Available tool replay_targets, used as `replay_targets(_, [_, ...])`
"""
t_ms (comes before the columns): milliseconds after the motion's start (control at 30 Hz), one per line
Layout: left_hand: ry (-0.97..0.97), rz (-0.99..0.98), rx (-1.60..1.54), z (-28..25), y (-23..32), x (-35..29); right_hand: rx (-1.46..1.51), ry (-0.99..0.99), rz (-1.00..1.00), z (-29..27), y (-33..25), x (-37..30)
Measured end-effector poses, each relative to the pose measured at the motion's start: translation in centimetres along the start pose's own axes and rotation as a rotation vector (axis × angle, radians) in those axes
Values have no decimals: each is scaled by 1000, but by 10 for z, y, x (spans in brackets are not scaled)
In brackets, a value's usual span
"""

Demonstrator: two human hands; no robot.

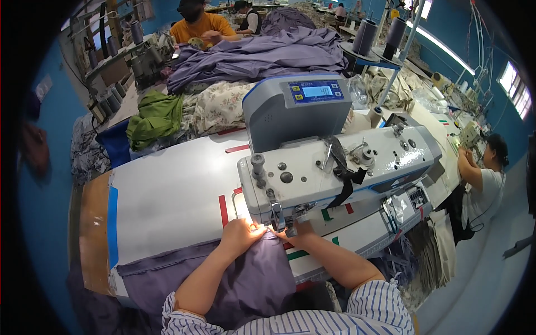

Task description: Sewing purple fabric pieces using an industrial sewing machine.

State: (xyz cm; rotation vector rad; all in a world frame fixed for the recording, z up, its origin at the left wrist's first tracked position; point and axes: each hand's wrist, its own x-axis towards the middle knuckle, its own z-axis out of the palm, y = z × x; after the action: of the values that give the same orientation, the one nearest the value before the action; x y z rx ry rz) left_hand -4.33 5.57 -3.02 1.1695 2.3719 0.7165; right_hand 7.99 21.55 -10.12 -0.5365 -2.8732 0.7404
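A white sewing machine (335,167) with a grey display housing stands across the table before me. Purple fabric (223,279) hangs over the table's near edge, its folded hem running up to the needle area. My left hand (241,234) is closed on the fabric's edge just left of the presser foot (279,215), thumb and fingers pinched together under the machine's light. My right hand (298,233) is at the same edge, just right of the foot; its fingers are mostly hidden behind the machine head.
A large purple fabric heap (257,56) lies behind the machine, with green cloth (156,120) and floral cloth (220,106) nearer. Thread cones (365,36) stand at the back right. One co-worker in orange (206,30) is across the table; another (486,178) sits at the right.
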Motion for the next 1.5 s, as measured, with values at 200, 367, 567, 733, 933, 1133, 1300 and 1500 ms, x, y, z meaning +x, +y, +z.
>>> replay_targets(200, [-16,-15,-27,-2,0,-1,-52,105,-130,-1,-2,-3])
replay_targets(367, [-29,-40,-13,-2,1,-2,-55,171,-174,-4,-4,-4])
replay_targets(567, [-16,-10,-24,4,-4,0,-95,81,-136,-16,-11,-7])
replay_targets(733, [0,-24,-16,2,-5,-2,29,-411,143,-52,-40,0])
replay_targets(933, [30,12,-66,11,-11,2,-17,201,-202,-7,-7,-2])
replay_targets(1133, [34,15,-60,11,-11,1,63,179,-185,0,-1,-2])
replay_targets(1300, [66,45,-76,12,-13,2,72,193,-181,-3,-3,-3])
replay_targets(1500, [110,71,-118,15,-16,3,45,189,-193,-6,-7,-2])
